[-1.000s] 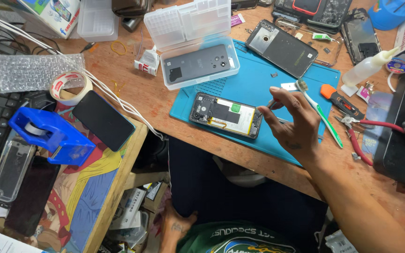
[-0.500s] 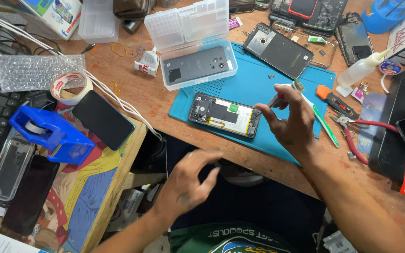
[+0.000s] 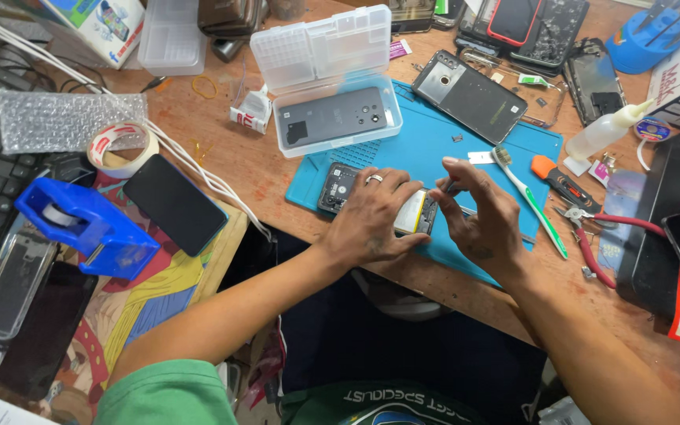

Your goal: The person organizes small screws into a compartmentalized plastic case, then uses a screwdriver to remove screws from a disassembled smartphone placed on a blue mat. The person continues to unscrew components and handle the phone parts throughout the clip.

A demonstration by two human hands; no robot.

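Note:
An opened phone [image 3: 338, 186], its back removed and battery showing, lies on the blue work mat [image 3: 426, 149]. My left hand [image 3: 373, 216] lies flat over the middle of the phone and presses it down. My right hand [image 3: 478, 212] is at the phone's right end, thumb and forefinger pinched on a thin metal tool [image 3: 449, 187] that touches the phone's edge. A clear plastic box [image 3: 332, 118] behind the phone holds a grey phone back cover.
A toothbrush [image 3: 530, 201], an orange-handled screwdriver [image 3: 560, 181] and red pliers [image 3: 592, 236] lie right of my hands. Another phone [image 3: 470, 96] sits at the mat's far edge. A blue tape dispenser [image 3: 88, 224], a dark phone [image 3: 175, 205] and a tape roll [image 3: 123, 148] are at the left.
My left hand came up from my lap and settled on the opened phone. My right hand stayed at the phone's right end with the tool.

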